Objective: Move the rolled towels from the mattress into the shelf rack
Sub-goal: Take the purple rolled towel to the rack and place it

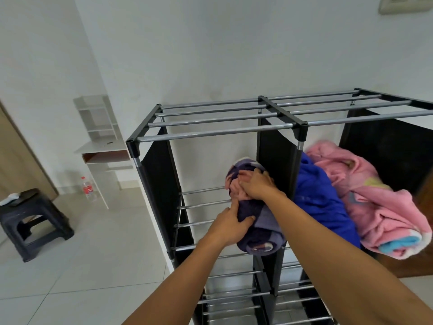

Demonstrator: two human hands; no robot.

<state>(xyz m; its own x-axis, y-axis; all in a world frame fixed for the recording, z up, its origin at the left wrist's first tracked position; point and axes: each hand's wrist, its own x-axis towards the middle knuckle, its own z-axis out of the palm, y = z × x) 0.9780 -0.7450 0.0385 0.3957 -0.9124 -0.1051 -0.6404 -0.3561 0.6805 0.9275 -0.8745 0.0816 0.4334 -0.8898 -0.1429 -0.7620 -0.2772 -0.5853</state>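
Observation:
A black shelf rack [150, 133] with metal bars stands against the white wall. A rolled purple and pink towel [260, 221] lies on the bars of its upper left compartment, right beside the black centre divider. My right hand [257, 186] presses on the towel's far end, and my left hand [230, 225] grips its near left side. In the upper right compartment lie a rolled blue towel [321, 200] and a rolled pink towel [375, 202], side by side. The mattress is out of view.
A dark plastic stool [32, 221] stands on the tiled floor at the left. A white desk with small shelves [100, 146] is against the wall behind, with a plastic bottle [88, 188] on the floor beside it. Lower rack shelves [234, 299] show below.

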